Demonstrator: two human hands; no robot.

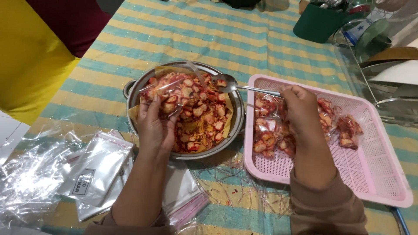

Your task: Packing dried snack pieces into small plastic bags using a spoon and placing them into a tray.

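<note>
The left hand [156,126] is over the metal pan [135,89], its fingers curled around a small clear bag [167,89] that is partly filled with red-coated snack pieces [202,115]; the bag is held up at about ten o'clock in the pan, its mouth tilted toward the centre. The right hand [300,111] is closed around the handle of a metal spoon [228,83], thumb and fingers pinched on the shaft, with the bowl of the spoon reaching to about one o'clock of the pan, just beside the bag's opening and carrying a piece or two (the exact load is hard to make out). The pan sits in the middle of the striped worktop [196,30] and is lined with brownish paper under the snack pieces.

At three o'clock from the pan, touching or nearly touching its rim, lies a pink perforated tray [379,174] holding several filled bags [270,135], some partly hidden beneath the right wrist. At eight o'clock from the pan, a loose stack of empty clear bags [98,167] lies on the worktop, with crumpled clear plastic [30,178] further left. A dark green container [318,24] stands at one o'clock, well apart, near a wire dish rack [383,56].
</note>
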